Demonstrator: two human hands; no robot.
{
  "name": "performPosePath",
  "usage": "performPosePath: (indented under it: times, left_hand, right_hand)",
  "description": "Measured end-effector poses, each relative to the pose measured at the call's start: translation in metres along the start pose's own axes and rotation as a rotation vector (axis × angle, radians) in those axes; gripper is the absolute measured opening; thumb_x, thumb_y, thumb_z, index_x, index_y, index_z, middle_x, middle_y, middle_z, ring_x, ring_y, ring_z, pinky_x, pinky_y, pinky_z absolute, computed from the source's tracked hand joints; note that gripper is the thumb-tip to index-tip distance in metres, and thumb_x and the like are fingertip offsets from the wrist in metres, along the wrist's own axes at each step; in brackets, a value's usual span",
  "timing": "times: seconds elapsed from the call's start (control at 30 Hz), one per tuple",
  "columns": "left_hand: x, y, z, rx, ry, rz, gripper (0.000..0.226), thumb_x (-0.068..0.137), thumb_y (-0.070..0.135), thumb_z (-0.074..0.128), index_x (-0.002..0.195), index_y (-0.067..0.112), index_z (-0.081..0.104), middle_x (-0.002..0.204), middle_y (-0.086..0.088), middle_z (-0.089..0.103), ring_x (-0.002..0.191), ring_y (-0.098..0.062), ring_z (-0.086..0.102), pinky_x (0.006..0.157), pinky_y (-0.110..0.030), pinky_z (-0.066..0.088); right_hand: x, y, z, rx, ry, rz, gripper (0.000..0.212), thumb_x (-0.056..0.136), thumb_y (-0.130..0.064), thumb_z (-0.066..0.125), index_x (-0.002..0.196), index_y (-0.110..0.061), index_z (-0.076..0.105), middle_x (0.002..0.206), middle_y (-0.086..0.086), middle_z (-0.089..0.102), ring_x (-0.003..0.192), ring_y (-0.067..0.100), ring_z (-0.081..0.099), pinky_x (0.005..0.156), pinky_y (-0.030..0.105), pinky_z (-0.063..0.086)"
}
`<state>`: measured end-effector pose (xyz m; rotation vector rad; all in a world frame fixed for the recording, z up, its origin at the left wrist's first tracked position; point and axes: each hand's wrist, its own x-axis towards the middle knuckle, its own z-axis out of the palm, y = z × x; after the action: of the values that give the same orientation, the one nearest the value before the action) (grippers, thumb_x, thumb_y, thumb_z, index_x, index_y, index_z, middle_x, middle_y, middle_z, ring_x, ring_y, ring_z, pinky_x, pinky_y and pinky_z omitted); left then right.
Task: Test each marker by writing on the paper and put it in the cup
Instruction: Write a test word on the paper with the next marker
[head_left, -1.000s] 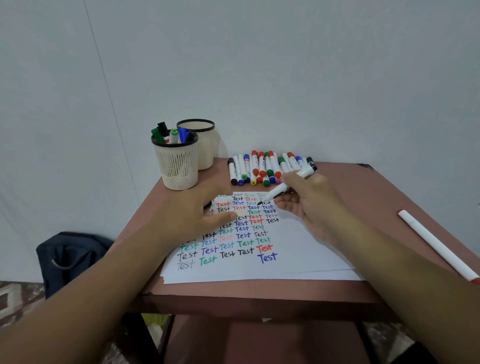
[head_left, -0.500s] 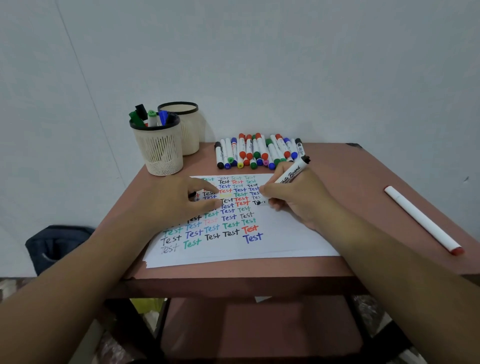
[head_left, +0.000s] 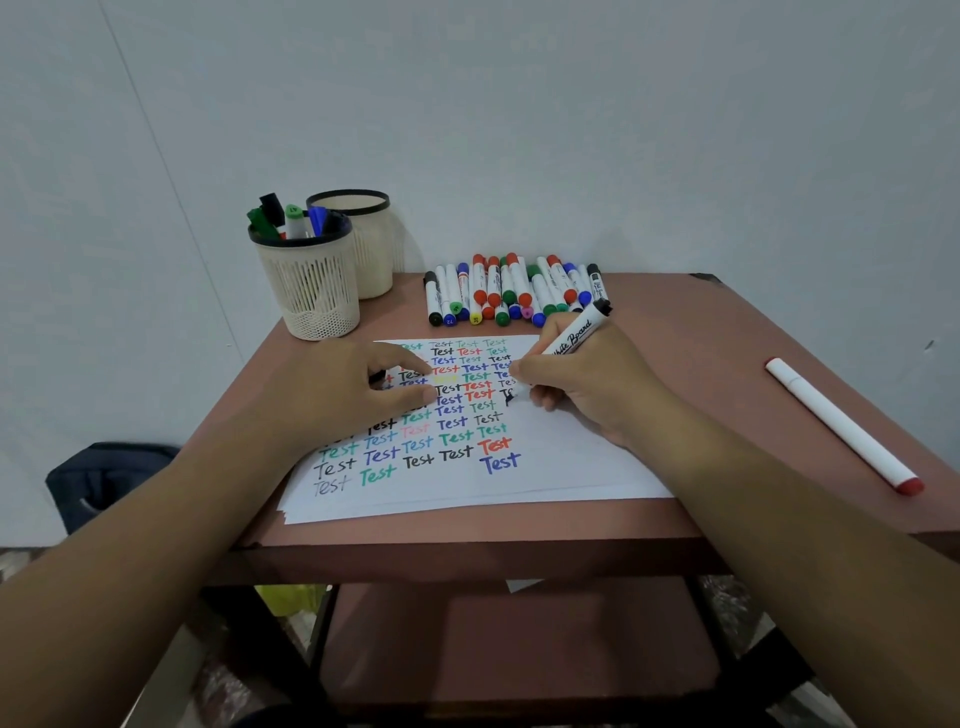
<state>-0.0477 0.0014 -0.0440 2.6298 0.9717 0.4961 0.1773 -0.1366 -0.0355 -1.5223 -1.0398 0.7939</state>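
— Where's the whiteboard marker (head_left: 570, 335)?
— Your right hand (head_left: 587, 384) pinches it in curled fingers (head_left: 521, 370), tip on the paper (head_left: 545, 467) beside the rows of "Test".
— And your left hand (head_left: 353, 389)?
— Fingers loosely spread, resting on the paper.

White marker (head_left: 570, 335), black end cap, tilted, tip down on paper (head_left: 561, 467). Sheet lies flat, near-centre of table, covered in rows of coloured "Test". Mesh cup (head_left: 311, 291) far left, upright, several markers inside. Loose markers (head_left: 511, 291) in a row at far edge.
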Motion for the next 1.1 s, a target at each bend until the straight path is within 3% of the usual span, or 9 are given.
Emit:
performPosePath:
  times: [0.13, 0.37, 0.63, 0.9, 1.1]
  left_hand:
    - [0.0004, -0.0010, 0.0009, -0.010, 0.003, 0.003, 0.047, 0.079, 0.076, 0.056, 0.116, 0.050, 0.066, 0.060, 0.007, 0.049, 0.055, -0.007, 0.047, 0.054, -0.023, 0.031]
    - [0.0007, -0.0019, 0.0005, -0.008, 0.004, 0.005, 0.047, 0.079, 0.076, 0.056, 0.116, 0.049, 0.067, 0.061, 0.006, 0.050, 0.055, -0.008, 0.047, 0.053, -0.022, 0.031]
    - [0.0015, -0.0038, 0.0015, -0.013, 0.004, 0.003, 0.050, 0.077, 0.079, 0.055, 0.115, 0.050, 0.066, 0.063, 0.004, 0.051, 0.056, -0.008, 0.047, 0.054, -0.025, 0.032]
    - [0.0013, -0.0051, 0.0020, -0.022, 0.004, 0.008, 0.046, 0.079, 0.077, 0.057, 0.115, 0.050, 0.066, 0.059, 0.006, 0.047, 0.052, -0.005, 0.044, 0.053, -0.024, 0.029]
    - [0.0014, -0.0045, 0.0012, -0.013, 0.002, 0.003, 0.048, 0.078, 0.079, 0.056, 0.116, 0.052, 0.066, 0.061, 0.006, 0.051, 0.055, -0.007, 0.048, 0.054, -0.024, 0.032]
  right_hand:
    - [0.0006, 0.0005, 0.0008, -0.009, 0.016, 0.011, 0.018, 0.083, 0.000, 0.081, 0.086, -0.002, 0.064, 0.073, 0.019, 0.066, 0.060, 0.024, 0.063, 0.056, 0.031, 0.057]
    - [-0.0003, 0.0010, 0.0025, -0.033, 0.039, 0.019, 0.019, 0.083, 0.000, 0.081, 0.082, -0.008, 0.063, 0.078, 0.017, 0.066, 0.061, 0.018, 0.064, 0.059, 0.030, 0.056]
    - [-0.0011, 0.0014, 0.0000, -0.007, 0.064, -0.006, 0.023, 0.083, 0.003, 0.078, 0.077, -0.008, 0.059, 0.064, 0.012, 0.060, 0.053, 0.019, 0.058, 0.053, 0.031, 0.050]
    - [0.0009, 0.0050, 0.0013, 0.011, 0.039, 0.006, 0.031, 0.081, 0.005, 0.078, 0.069, -0.014, 0.057, 0.064, 0.005, 0.057, 0.053, 0.009, 0.059, 0.062, 0.031, 0.052]
    - [-0.0009, 0.0025, 0.0013, -0.007, 0.039, 0.008, 0.027, 0.082, 0.003, 0.079, 0.073, -0.013, 0.059, 0.064, 0.003, 0.059, 0.053, 0.007, 0.061, 0.058, 0.026, 0.052]
